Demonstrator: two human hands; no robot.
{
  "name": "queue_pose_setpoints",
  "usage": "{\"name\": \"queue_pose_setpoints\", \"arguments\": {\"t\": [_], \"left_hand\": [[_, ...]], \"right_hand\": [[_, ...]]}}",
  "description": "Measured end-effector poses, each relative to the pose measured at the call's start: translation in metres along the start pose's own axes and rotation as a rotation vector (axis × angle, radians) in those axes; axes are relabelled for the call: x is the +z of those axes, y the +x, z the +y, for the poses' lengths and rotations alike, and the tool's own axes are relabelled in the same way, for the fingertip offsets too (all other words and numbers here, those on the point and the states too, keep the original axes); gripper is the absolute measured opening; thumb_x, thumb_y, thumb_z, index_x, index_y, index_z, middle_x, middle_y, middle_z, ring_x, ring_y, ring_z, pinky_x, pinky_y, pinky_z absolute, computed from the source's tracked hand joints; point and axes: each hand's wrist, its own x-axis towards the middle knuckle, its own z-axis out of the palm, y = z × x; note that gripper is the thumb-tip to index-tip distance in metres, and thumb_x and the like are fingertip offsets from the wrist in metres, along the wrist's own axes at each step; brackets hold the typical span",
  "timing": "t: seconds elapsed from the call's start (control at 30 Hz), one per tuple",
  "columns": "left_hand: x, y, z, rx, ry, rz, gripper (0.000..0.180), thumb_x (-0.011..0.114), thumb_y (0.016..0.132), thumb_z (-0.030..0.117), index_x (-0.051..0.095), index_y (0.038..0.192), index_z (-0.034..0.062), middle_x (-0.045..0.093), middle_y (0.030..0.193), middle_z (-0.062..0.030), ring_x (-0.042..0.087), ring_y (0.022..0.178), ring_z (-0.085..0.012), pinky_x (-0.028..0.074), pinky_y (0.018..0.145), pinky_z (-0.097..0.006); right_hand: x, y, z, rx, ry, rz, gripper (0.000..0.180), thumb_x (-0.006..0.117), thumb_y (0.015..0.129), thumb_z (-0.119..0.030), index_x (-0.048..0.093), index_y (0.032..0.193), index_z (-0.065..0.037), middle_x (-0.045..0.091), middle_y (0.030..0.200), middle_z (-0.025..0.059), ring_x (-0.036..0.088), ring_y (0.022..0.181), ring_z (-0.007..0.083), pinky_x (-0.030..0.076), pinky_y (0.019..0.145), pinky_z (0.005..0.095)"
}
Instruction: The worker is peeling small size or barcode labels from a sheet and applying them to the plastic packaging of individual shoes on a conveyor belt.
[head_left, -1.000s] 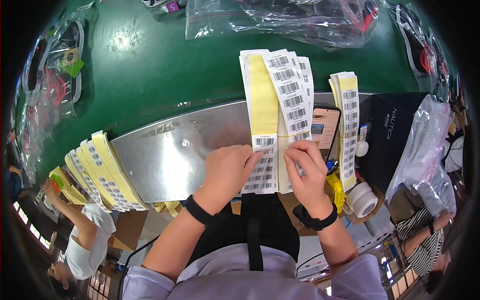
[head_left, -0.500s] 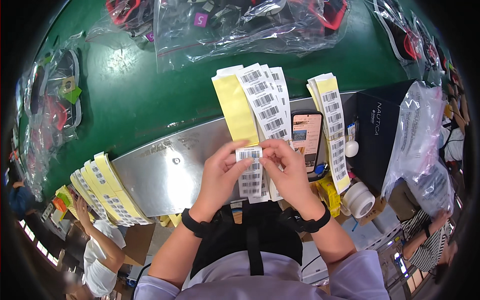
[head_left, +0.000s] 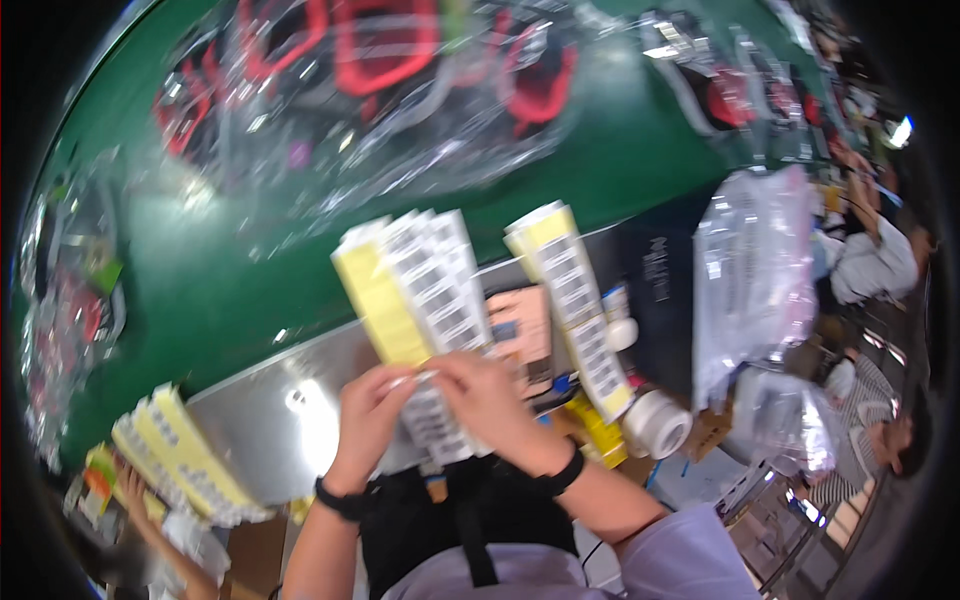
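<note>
Both hands meet over strips of barcode labels at the middle of the metal plate. My left hand (head_left: pixel 366 418) pinches at the top of a white barcode label strip (head_left: pixel 432 425). From the other side, my right hand (head_left: pixel 487 402) is closed at the same top edge, fingertips nearly touching the left ones. Part of the strip hangs below the hands, partly covered by the right hand. Just beyond lie a yellow backing strip (head_left: pixel 378 295) and a fanned stack of white barcode label strips (head_left: pixel 440 285). Motion blur hides the fingertips' detail.
Clear plastic bags with red-framed items (head_left: pixel 385 75) cover the far green table (head_left: pixel 240 270). To the right are a phone (head_left: pixel 522 335), another label stack (head_left: pixel 578 315), a dark box (head_left: pixel 650 300) and a white roll (head_left: pixel 657 424). More yellow label strips (head_left: pixel 185 455) lie left, near another person's arm (head_left: pixel 160 535).
The whole view has swung, so the table things appear lower and further left. My fingers have moved from the strip's face to its top edge.
</note>
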Motion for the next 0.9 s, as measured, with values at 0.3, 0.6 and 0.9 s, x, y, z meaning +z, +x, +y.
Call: {"name": "queue_pose_setpoints", "arguments": {"t": [0.3, 0.6, 0.9], "left_hand": [[0.01, 0.001, -0.011, 0.004, -0.16, 0.066, 0.015, 0.064, 0.093, -0.001, 0.066, 0.108, -0.0021, 0.069, 0.091, -0.0022, 0.061, 0.077, -0.0042, 0.046, 0.068, -0.018], [0.009, 0.0, -0.007, -0.051, -0.177, 0.059, 0.017, 0.064, 0.092, -0.002, 0.065, 0.109, -0.0017, 0.07, 0.09, -0.0037, 0.062, 0.075, -0.0049, 0.047, 0.066, -0.018], [0.001, 0.005, 0.001, -0.035, -0.145, -0.049, 0.018, 0.063, 0.092, -0.004, 0.064, 0.11, -0.0029, 0.071, 0.094, -0.0065, 0.065, 0.081, -0.0073, 0.051, 0.072, -0.02]], "right_hand": [[-0.01, 0.008, -0.008, -0.096, -0.108, 0.006, 0.008, 0.066, 0.086, -0.006, 0.068, 0.089, 0.001, 0.061, 0.085, 0.0138, 0.063, 0.076, 0.0334, 0.051, 0.068, 0.041], [-0.011, 0.003, -0.002, -0.345, -0.162, 0.1, 0.006, 0.067, 0.081, -0.004, 0.064, 0.085, 0.001, 0.055, 0.084, 0.0106, 0.06, 0.08, 0.0294, 0.05, 0.069, 0.0392], [-0.015, 0.013, -0.003, -0.272, -0.095, 0.046, 0.007, 0.068, 0.081, -0.002, 0.063, 0.081, 0.001, 0.057, 0.083, 0.0102, 0.06, 0.081, 0.0289, 0.05, 0.07, 0.0375]]}}
